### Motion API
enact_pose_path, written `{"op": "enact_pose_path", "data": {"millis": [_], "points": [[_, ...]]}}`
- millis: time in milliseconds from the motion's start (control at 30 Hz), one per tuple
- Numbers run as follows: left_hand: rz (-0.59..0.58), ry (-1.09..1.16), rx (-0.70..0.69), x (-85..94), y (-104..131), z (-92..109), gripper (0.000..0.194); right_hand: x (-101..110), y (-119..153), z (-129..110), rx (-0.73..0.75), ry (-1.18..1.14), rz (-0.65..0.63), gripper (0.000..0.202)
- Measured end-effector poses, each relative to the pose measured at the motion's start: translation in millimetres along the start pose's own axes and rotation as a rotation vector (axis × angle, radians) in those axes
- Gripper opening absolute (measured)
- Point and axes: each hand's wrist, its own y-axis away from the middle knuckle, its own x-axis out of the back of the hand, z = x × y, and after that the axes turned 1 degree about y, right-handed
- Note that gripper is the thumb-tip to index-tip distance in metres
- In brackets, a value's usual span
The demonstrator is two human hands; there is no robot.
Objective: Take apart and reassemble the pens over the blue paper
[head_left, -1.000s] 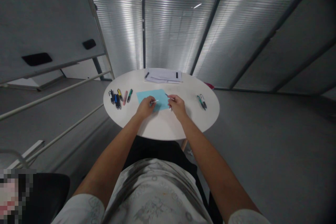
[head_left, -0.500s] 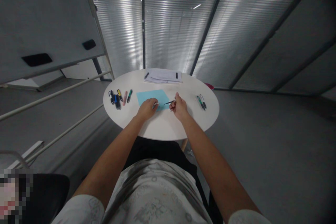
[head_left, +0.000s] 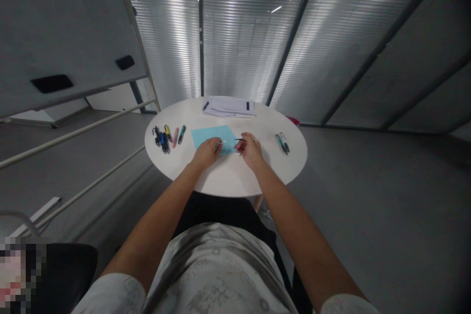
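A light blue sheet point(head_left: 209, 134) lies on the round white table point(head_left: 228, 176). Over its left front part is my left hand point(head_left: 206, 153), its fingers closed on a small pen-like piece with a pale tip. My right hand point(head_left: 251, 151) is at the sheet's right edge, fingers pinched on a thin dark stick-like piece point(head_left: 239, 139) that points left towards my left hand. Something small and pale shows under the right fingers, too small to name. The two hands are apart.
Several pens point(head_left: 164, 142) lie at the table's left, beside a pink marker point(head_left: 175, 138) and a green one point(head_left: 181, 134). Two more pens point(head_left: 283, 143) are at the right. Stacked papers point(head_left: 228, 107) sit at the back. A whiteboard point(head_left: 69, 24) stands on the left.
The thin dark piece in my right hand has swung to nearly level, and the right fingers have shifted slightly left. My left hand has barely moved.
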Motion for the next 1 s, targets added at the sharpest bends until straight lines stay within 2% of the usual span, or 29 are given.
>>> {"op": "enact_pose_path", "data": {"millis": [133,233,467,700,1000], "points": [[-0.012,-0.002,-0.004,0.1,0.3,1.8,0.029,-0.7,3.1,1.8,-0.074,0.062,-0.089,0.025],[-0.011,-0.003,-0.031,-0.7,0.8,1.5,0.029,-1.7,5.9,1.8,-0.077,0.073,-0.111,0.021],[0.004,0.024,-0.05,-1.9,1.2,-0.2,0.028,-5.6,9.2,0.1,-0.101,-0.042,-0.189,0.019],[-0.009,0.034,-0.001,-0.5,0.6,1.0,0.029,-4.1,7.5,2.4,-0.114,-0.062,-0.19,0.02],[-0.005,0.035,-0.014,-1.4,0.9,-0.1,0.028,0.6,4.2,6.0,-0.09,-0.099,-0.231,0.02]]}}
